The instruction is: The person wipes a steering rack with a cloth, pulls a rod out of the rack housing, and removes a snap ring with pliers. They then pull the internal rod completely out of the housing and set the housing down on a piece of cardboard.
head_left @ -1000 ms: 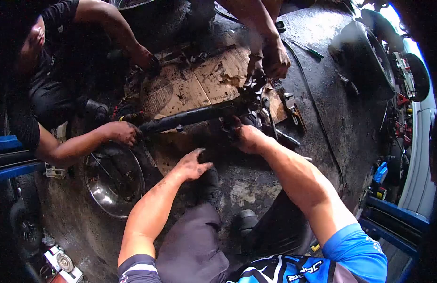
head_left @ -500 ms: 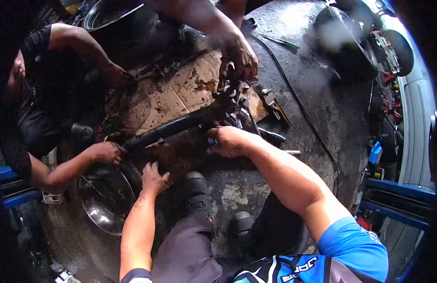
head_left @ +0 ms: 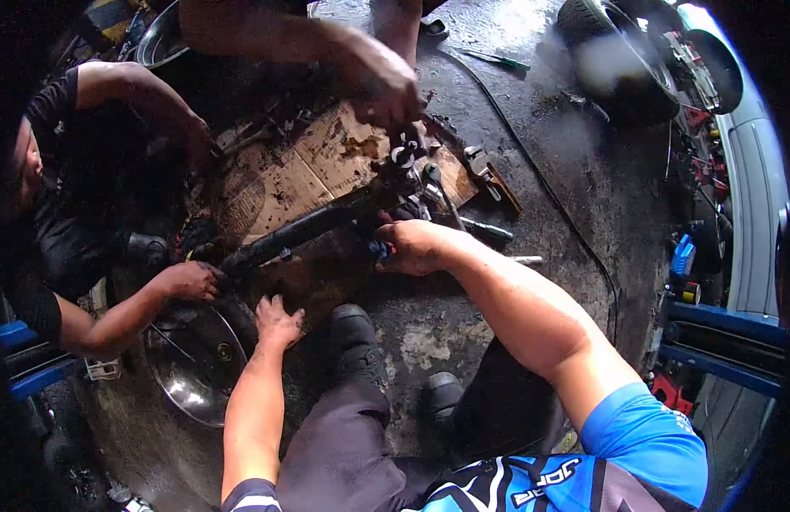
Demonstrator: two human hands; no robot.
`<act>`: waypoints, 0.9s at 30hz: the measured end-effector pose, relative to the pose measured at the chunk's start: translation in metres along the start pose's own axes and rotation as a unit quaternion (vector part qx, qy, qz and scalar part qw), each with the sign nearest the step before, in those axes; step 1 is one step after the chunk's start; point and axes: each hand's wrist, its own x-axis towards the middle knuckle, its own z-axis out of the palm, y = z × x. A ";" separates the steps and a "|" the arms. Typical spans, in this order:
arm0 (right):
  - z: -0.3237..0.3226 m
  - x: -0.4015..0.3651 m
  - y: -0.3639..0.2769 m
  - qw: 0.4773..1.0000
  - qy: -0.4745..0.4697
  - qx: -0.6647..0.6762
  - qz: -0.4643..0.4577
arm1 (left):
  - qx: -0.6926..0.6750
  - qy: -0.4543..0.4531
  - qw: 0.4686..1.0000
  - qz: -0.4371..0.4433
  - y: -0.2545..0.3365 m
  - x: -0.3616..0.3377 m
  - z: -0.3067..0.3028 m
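My left hand (head_left: pixel 278 322) rests low over the dark floor with its fingers spread, holding nothing. Just beyond it lies a long black metal tube (head_left: pixel 305 226), slanting up to the right. My right hand (head_left: pixel 415 247) is closed beside the tube's right end; a small blue and dark red thing (head_left: pixel 380 247) shows at its fingers, too hidden to name. At that end sits a grimy metal fitting (head_left: pixel 404 157), with a co-worker's blurred hand (head_left: pixel 392 96) above it. Another person's hand (head_left: pixel 190 280) is at the tube's left end.
Oil-stained cardboard (head_left: pixel 271 183) lies behind the tube. To the right are an adjustable wrench (head_left: pixel 482 162), a socket tool (head_left: pixel 487 229) and a black cable (head_left: pixel 540 175). A round metal dish (head_left: pixel 194 375) sits left; a tyre (head_left: pixel 612 64) stands far right.
The upper co-worker's hand has moved left and slightly up, uncovering the metal fitting. My right hand has shifted slightly; my left hand stays nearly in place.
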 end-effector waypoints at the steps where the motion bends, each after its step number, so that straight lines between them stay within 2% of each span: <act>1: 0.001 0.000 0.001 1.000 0.000 0.001 -0.001 | -0.002 -0.003 1.000 -0.001 0.002 -0.001 -0.003; 3: 0.008 -0.002 0.009 0.997 0.065 -0.005 -0.043 | -0.003 0.003 1.000 0.010 0.001 -0.002 -0.001; 4: 0.011 0.002 0.015 0.997 0.065 -0.005 -0.043 | -0.004 0.009 1.000 0.021 0.000 -0.001 0.002; 6: 0.011 0.012 0.019 0.995 0.002 -0.094 -0.026 | -0.008 0.022 0.999 0.030 -0.004 -0.001 0.006; 9: 0.008 0.008 0.016 0.998 0.022 -0.032 -0.049 | -0.009 0.030 0.999 0.034 -0.007 0.001 0.011; 14: 0.002 0.005 0.001 1.000 -0.004 -0.027 -0.014 | 0.021 -0.004 1.000 0.021 -0.008 0.006 0.012; 16: 0.005 0.005 0.004 1.000 0.005 -0.018 0.011 | -0.018 -0.020 1.000 0.007 -0.005 0.005 0.005; 19: 0.015 0.015 0.019 0.999 -0.002 -0.031 -0.012 | -0.034 -0.024 0.999 0.007 0.003 0.000 -0.006; 21: 0.020 0.024 0.028 0.999 -0.033 -0.040 0.005 | -0.014 -0.024 0.999 0.027 0.000 0.002 -0.004; 24: 0.020 0.025 0.034 0.998 -0.023 -0.043 -0.030 | 0.008 0.031 0.996 0.086 -0.016 0.008 0.017; 27: 0.023 0.033 0.037 0.999 -0.023 -0.017 -0.042 | -0.001 0.009 0.998 0.068 -0.020 0.010 0.018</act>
